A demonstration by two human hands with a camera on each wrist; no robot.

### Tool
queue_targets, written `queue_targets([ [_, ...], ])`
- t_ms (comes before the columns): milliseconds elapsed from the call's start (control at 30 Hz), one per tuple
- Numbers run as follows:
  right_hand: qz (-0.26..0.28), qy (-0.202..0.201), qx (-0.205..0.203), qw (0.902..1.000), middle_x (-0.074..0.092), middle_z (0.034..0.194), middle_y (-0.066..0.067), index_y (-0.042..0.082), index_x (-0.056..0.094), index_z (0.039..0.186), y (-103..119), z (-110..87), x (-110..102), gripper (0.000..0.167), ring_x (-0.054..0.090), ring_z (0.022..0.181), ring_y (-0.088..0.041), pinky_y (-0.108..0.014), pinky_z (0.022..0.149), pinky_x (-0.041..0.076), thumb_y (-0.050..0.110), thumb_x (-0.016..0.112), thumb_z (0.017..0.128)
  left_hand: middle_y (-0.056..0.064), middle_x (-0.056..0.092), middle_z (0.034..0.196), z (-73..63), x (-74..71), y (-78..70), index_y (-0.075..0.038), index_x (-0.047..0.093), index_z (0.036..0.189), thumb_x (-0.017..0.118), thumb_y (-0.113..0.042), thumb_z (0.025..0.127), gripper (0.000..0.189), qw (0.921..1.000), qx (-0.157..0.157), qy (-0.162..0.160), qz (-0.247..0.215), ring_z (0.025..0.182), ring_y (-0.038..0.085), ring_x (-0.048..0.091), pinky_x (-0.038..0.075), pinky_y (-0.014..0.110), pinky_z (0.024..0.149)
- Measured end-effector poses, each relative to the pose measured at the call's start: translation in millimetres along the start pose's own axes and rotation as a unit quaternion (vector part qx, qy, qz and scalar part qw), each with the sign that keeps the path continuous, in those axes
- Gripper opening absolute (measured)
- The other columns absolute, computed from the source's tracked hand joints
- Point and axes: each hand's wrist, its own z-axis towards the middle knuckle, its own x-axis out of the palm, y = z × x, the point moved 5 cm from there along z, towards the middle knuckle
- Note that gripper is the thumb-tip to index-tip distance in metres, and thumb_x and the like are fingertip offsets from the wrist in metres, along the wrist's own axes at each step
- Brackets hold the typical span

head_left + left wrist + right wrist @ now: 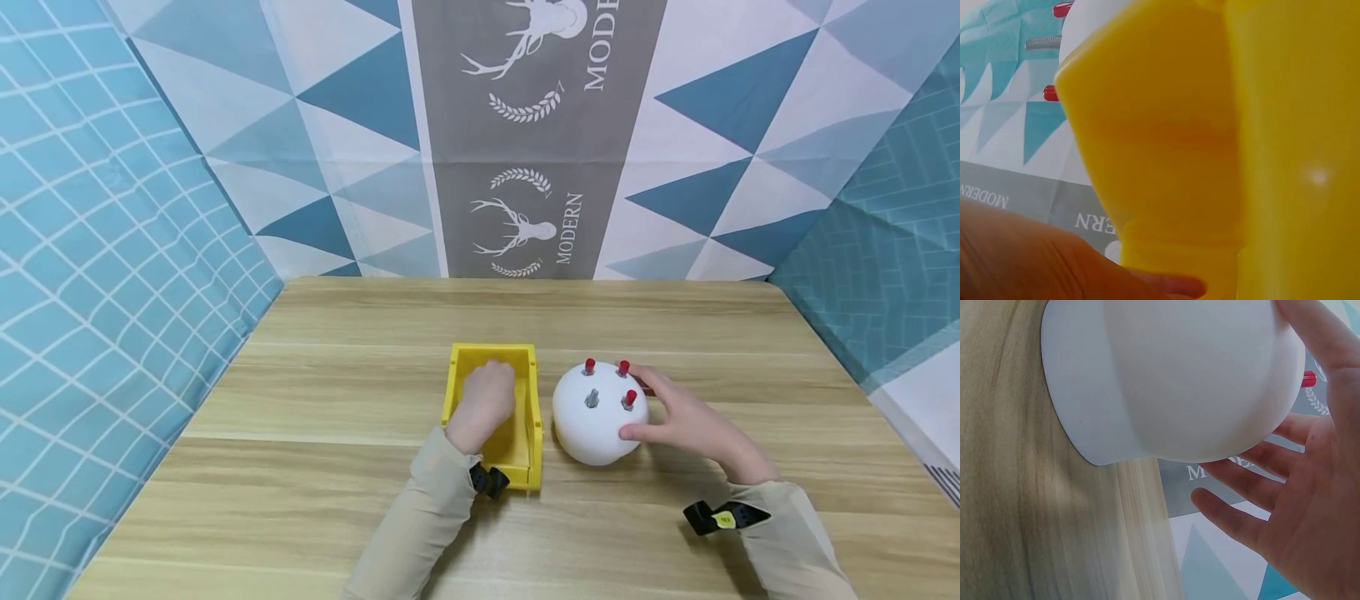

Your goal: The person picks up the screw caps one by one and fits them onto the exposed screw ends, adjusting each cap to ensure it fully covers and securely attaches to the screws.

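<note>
A white rounded block (588,433), flat-bottomed in the right wrist view, stands on the table. From its top rise three studs under red caps (589,366) and one bare threaded metal stud (592,398). My right hand (675,417) holds the block's right side, thumb toward the front and fingers around the back; the little finger stands off it. Left of the block is a yellow bin (535,442). My left hand (487,404) reaches down into it, knuckles up. Its fingertips are mostly hidden, and I cannot tell whether they pinch anything.
Both things stand on a wood-grain table (315,500). A patterned cloth (360,125) hangs behind the far edge, with blue tiled cloth (97,250) on the left and teal cloth (892,275) on the right. The bin's walls surround my left hand.
</note>
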Motion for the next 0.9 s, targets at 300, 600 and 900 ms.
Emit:
queue_targets([
  [300,-0.002,0.001,0.008,1.0000,0.041,0.134,-0.012,0.013,0.033,0.137,-1,-1.1,1,0.086,0.044,0.117,-0.036,-0.063,0.088,0.037,0.046,0.074,0.069,0.008,0.058,0.076,-0.2,-5.0,-0.5,-0.003,0.062,0.079,0.052,0.006,0.082,0.014,0.9998,0.013,-0.012,-0.001,0.059,0.015,0.048,0.043,0.026,0.047],
  [600,-0.003,-0.002,0.002,1.0000,0.041,0.134,-0.012,0.013,0.033,0.137,-2,-1.0,1,0.086,0.045,0.116,-0.036,-0.063,0.087,0.038,0.045,0.074,0.069,0.004,0.047,0.062,-5.7,-15.3,-3.6,-0.006,0.054,0.067,0.050,0.006,0.083,0.020,0.9995,0.012,-0.021,-0.022,0.051,0.013,0.040,0.035,0.023,0.041],
  [900,-0.007,0.000,0.007,1.0000,0.041,0.135,-0.011,0.014,0.032,0.138,-2,0.0,1,0.087,0.044,0.117,-0.035,-0.062,0.088,0.038,0.047,0.073,0.069,0.004,0.048,0.060,-8.7,-22.8,-5.3,-0.001,0.060,0.071,0.062,-0.013,0.085,0.018,0.9973,0.014,-0.043,-0.058,0.050,0.012,0.041,0.037,0.021,0.042],
])
